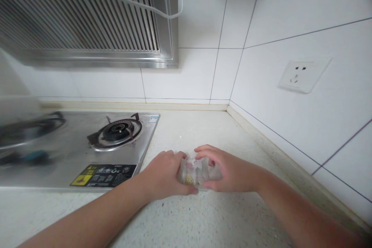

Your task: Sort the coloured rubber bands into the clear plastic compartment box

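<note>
Clear printed glasses (pixel 198 173) stand close together on the speckled countertop, between my two hands. Yellow and pink patterns show on their left side. I cannot tell for certain whether there are two glasses or just one. My left hand (pixel 170 174) is curled round the left side, its thumb at the near edge and its fingers at the far edge. From the right, my right hand (pixel 225 168) bends its fingers over the far side, with the thumb in front. Parts of the glass are hidden behind the fingers.
A steel gas stove (pixel 116 159) with a black burner (pixel 119 130) lies to the left. Above it hangs a range hood (pixel 116 27) with a white cable (pixel 130 2) across it. A wall socket (pixel 303 73) is on the right tiled wall. The countertop (pixel 186 221) meets the walls in a corner.
</note>
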Motion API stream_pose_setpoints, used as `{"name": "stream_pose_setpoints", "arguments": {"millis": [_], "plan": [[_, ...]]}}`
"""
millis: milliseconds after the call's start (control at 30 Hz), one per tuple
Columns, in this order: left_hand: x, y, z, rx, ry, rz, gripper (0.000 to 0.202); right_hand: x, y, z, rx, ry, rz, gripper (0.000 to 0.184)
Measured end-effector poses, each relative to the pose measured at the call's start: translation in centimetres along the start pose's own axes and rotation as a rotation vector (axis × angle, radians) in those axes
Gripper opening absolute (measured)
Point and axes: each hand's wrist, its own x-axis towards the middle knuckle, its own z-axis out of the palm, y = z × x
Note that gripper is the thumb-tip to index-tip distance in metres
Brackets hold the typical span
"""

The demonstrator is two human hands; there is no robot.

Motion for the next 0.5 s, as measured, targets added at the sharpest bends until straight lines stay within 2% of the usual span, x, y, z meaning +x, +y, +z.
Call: {"name": "stream_pose_setpoints", "arguments": {"millis": [133, 267, 500], "plan": [[-0.06, 0.05, 0.02, -0.007, -0.005, -0.003, 0.088, -0.42, 0.16, -0.34, 0.022, -0.041, 0.078, 0.056], [-0.05, 0.12, -0.05, -0.003, -0.014, -0.015, 0.094, -0.35, 0.11, -0.33, 0.047, -0.054, 0.048, 0.047], [0.03, 0.15, -0.68, -0.002, -0.040, -0.006, 0.095, -0.04, 0.00, 0.06, 0.001, 0.003, 0.097, 0.054]]}}
